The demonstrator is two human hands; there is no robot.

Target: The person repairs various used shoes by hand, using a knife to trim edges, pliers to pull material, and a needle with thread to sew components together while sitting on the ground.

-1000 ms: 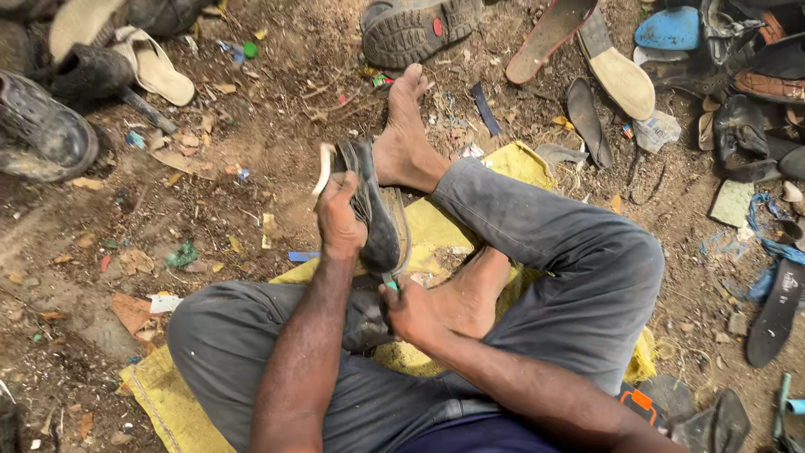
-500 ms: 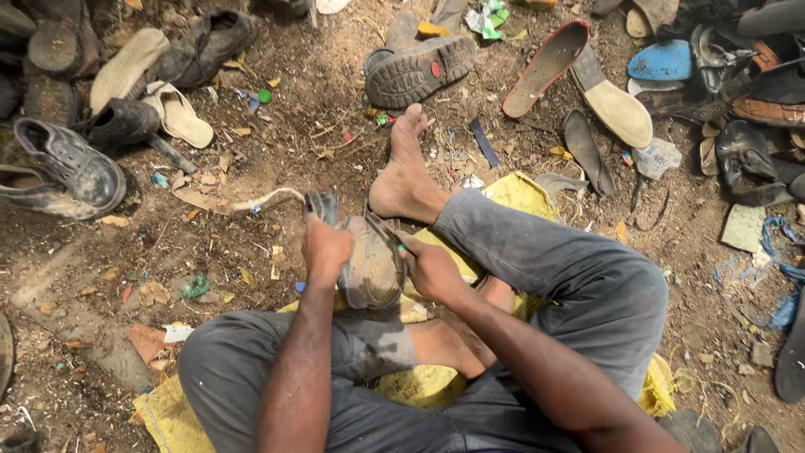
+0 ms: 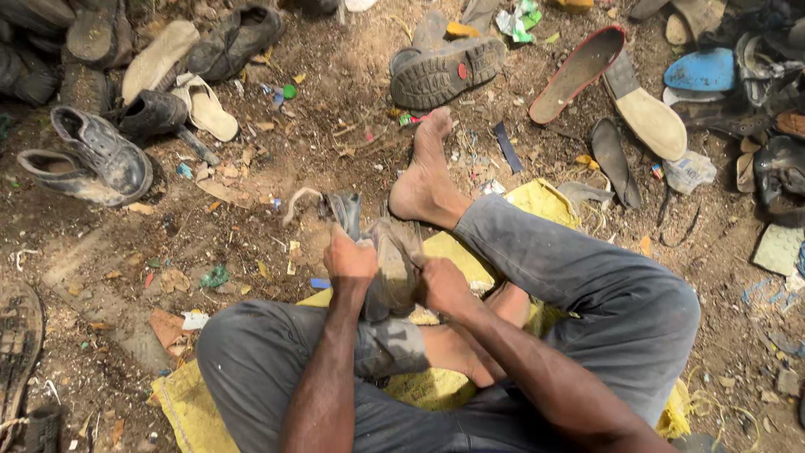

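Note:
I sit cross-legged on a yellow sack [image 3: 184, 403] laid on dirt. Both hands hold a worn grey shoe [image 3: 387, 273] over my lap. My left hand [image 3: 350, 262] grips its left side, where a loose strip of sole [image 3: 342, 210] peels away and curls toward the ground. My right hand [image 3: 442, 285] clamps the shoe's right edge. My bare foot [image 3: 423, 172] stretches forward just beyond the shoe.
Old footwear litters the dirt: a black shoe [image 3: 96, 159] and tan insole [image 3: 205, 109] at the left, a treaded boot sole [image 3: 444, 71] ahead, a red-rimmed sole [image 3: 579, 71], a blue sole [image 3: 703, 69] and more shoes at the right. Scraps lie everywhere.
The shoe has come down from upright in front of me to my lap. My right hand moved from below it onto its right edge, and the view has tilted forward.

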